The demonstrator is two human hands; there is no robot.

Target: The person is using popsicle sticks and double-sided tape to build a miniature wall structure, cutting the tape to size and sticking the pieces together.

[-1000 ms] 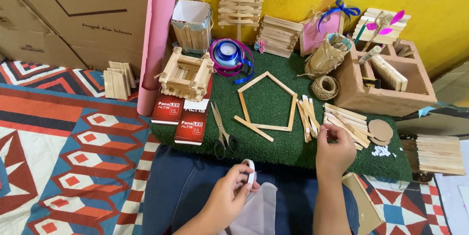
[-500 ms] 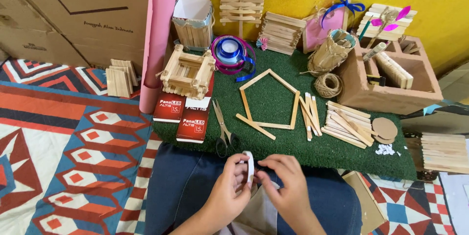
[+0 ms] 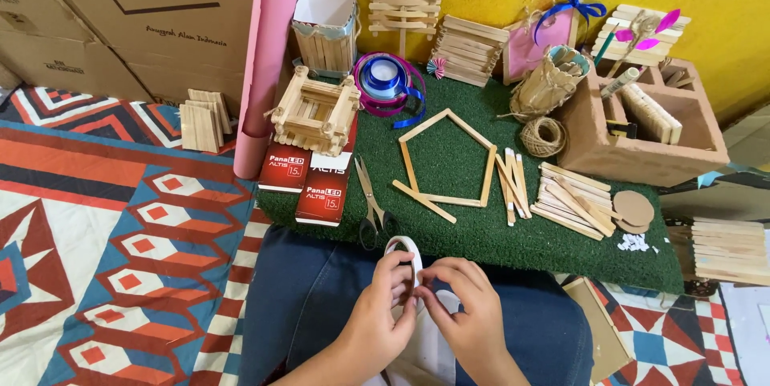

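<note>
Over the lap, both hands, left hand [image 3: 383,315] and right hand [image 3: 465,314], grip a white tape roll [image 3: 404,258] between them.

Both hands low in frame, close over lap, fingertips nearly meeting. L hand [image 3: 383,315]: fingers curled, thumb + index in pinch grip. R hand [image 3: 465,318]: palm down, fingers bent inward toward L. Forearms enter from bottom edge.

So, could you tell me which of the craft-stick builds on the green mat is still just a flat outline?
The house-shaped pentagon frame lying flat mid-mat; the log-cabin box and stick cup are built up with walls.
</note>
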